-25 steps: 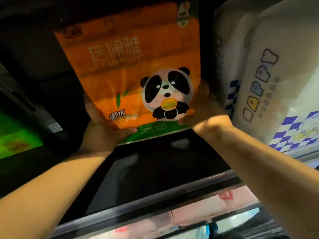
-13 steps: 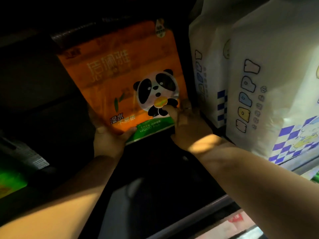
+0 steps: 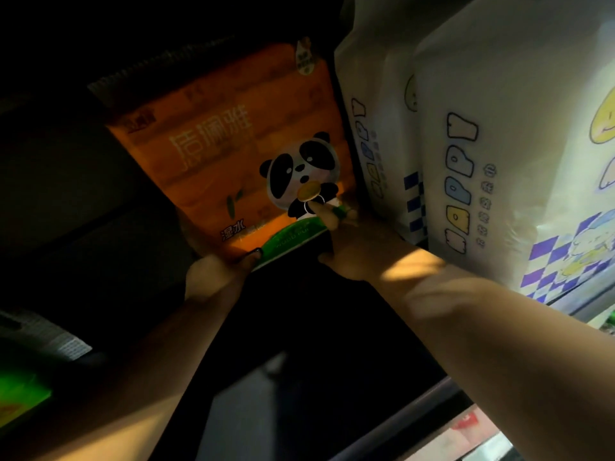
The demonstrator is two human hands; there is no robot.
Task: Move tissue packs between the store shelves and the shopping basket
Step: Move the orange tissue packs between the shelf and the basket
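An orange tissue pack [image 3: 226, 154] with a panda picture and a green bottom strip stands deep in the dark shelf bay. My left hand [image 3: 213, 277] grips its lower left corner, thumb on the front. My right hand [image 3: 346, 247] holds the lower right corner, fingers pressed on the pack beside the panda. The pack's right edge is close to a white tissue pack [image 3: 376, 128]. No basket is in view.
Two tall white packs with blue checks, the nearer one [image 3: 519, 154] at the right, fill the shelf's right side. The dark shelf board [image 3: 299, 377] runs under my arms to a metal front rail [image 3: 416, 414]. A green pack [image 3: 20, 397] lies at the lower left.
Both hands have pushed the orange pack further back into the shelf bay, and it looks smaller and darker. The view has shifted so more of the white packs show.
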